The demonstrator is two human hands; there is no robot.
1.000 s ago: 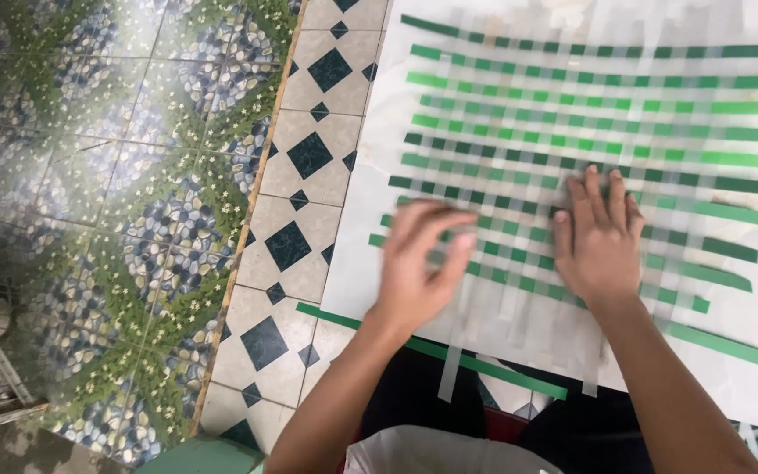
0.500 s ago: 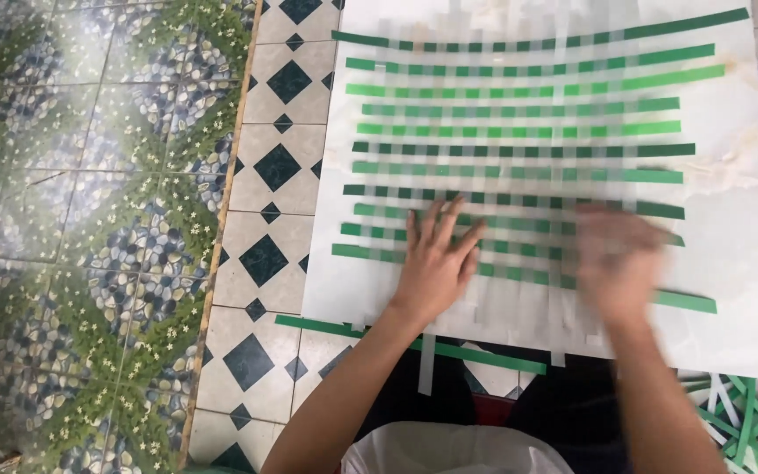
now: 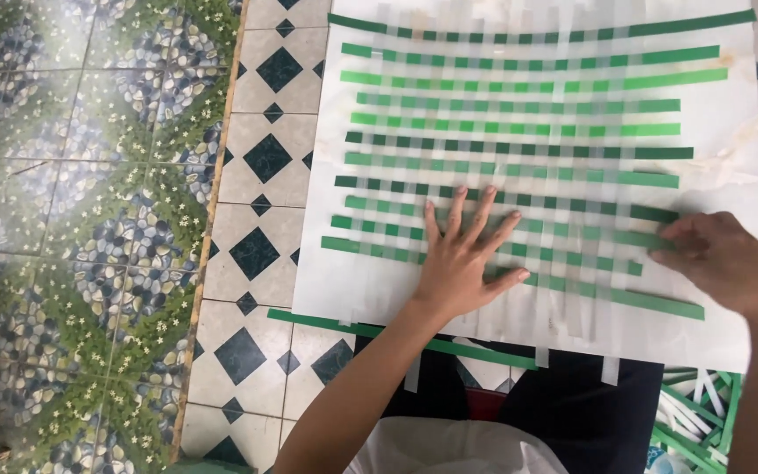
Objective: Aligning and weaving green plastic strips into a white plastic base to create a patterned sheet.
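Head view: we look straight down on a white sheet (image 3: 370, 281) lying on the tiled floor (image 3: 256, 158), and we take that sheet as our landmark. Across most of the sheet runs a weave (image 3: 519, 149) of green strips laid sideways and pale strips laid lengthwise, the green ends sticking out toward the sheet's left and right edges.

Our left hand (image 3: 462, 263) lies flat on the weave in the sheet's lower middle, fingers (image 3: 456, 211) spread wide and pointing up the sheet, palm pressing down on the lowest rows. Its grip is released; it clasps nothing.

Our right hand (image 3: 717, 259) sits at the sheet's lower right, on the ends of the lowest green rows. Its fingers curl down toward the strip ends there, but we cannot tell whether the grip is pinching a strip or only resting on them.

One long green strip (image 3: 396, 335) lies slanted just below the sheet's lower edge, partly tucked under it, and the pale strip ends hang past that same edge. A pile of loose green and white strips (image 3: 704, 412) lies below the sheet's lower right corner. Left of the sheet, the floor changes from white tiles with dark diamonds to a band of green pebble-patterned tiles (image 3: 72, 219).
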